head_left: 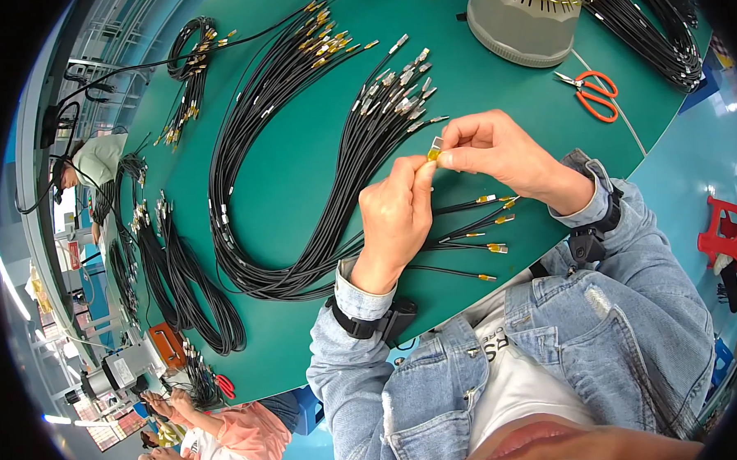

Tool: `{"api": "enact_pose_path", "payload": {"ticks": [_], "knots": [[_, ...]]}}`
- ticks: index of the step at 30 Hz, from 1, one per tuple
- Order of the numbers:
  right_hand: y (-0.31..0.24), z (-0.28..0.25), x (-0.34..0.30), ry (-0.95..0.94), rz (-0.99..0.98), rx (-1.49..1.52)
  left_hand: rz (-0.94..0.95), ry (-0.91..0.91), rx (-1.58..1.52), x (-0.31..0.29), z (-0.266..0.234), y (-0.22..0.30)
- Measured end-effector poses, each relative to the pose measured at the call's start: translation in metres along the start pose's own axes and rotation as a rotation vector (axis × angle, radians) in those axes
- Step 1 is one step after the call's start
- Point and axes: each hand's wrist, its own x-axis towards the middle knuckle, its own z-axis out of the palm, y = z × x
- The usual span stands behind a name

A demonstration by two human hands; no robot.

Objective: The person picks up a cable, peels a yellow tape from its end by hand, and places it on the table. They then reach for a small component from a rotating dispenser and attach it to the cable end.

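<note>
Both my hands meet over the green table [477, 85]. My left hand [396, 212] pinches a small metal cable connector [435, 145] with yellow tape around it. My right hand [501, 152] has thumb and fingers closed on the same connector from the right. Its cable is mostly hidden by my hands. Beyond my left hand, a thick bundle of black cables [224, 166] lies in a U-shape, with metal plugs at both ends. Several loose cable ends with yellow-taped plugs [498, 248] lie below my hands, near the table's edge.
Orange-handled scissors [580, 84] lie at the right, below a grey round device [516, 30]. Another black cable coil [665, 57] rests at the far right. More cable bundles [203, 307] lie to the left. Two people [246, 437] work along the left side. A red stool [724, 232] stands on the floor.
</note>
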Motion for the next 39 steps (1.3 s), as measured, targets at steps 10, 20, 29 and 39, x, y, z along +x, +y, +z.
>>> {"api": "enact_pose_path", "payload": {"ticks": [10,20,29,39], "knots": [[0.001,-0.004,0.004,-0.051,-0.145,-0.106,0.125,-0.032,0.121,0.002,-0.006,-0.001],[0.001,-0.003,0.003,-0.062,-0.097,-0.078,0.097,-0.137,-0.056,0.003,-0.008,-0.006],[-0.010,0.000,0.000,0.009,-0.001,-0.247,-0.130,-0.304,-0.363,0.005,-0.018,0.002],[0.005,0.002,0.004,-0.036,-0.223,-0.087,-0.527,-0.602,-1.018,0.012,-0.023,-0.012]]}}
